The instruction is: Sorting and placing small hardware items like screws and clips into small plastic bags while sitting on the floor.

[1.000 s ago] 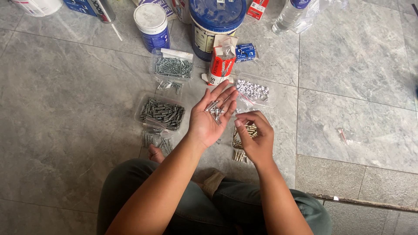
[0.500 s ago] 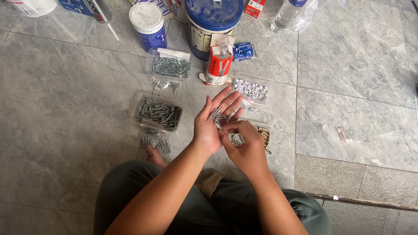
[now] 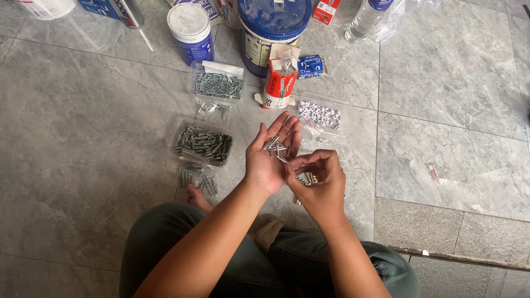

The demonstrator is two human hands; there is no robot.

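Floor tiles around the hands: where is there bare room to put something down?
Bare: the grey tiles left of the tray of grey plugs, and the tiles right of the bag of white clips. Crowded: ahead of the left hand and right hand, among trays and the blue-lidded bucket.

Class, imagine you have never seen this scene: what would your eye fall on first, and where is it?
First, the left hand at centre, palm up and cupping a small heap of silver screws, with the right hand picking at them beside it. Next, the clear trays of grey fasteners on the tiled floor to the left, and the blue-lidded bucket at the top.
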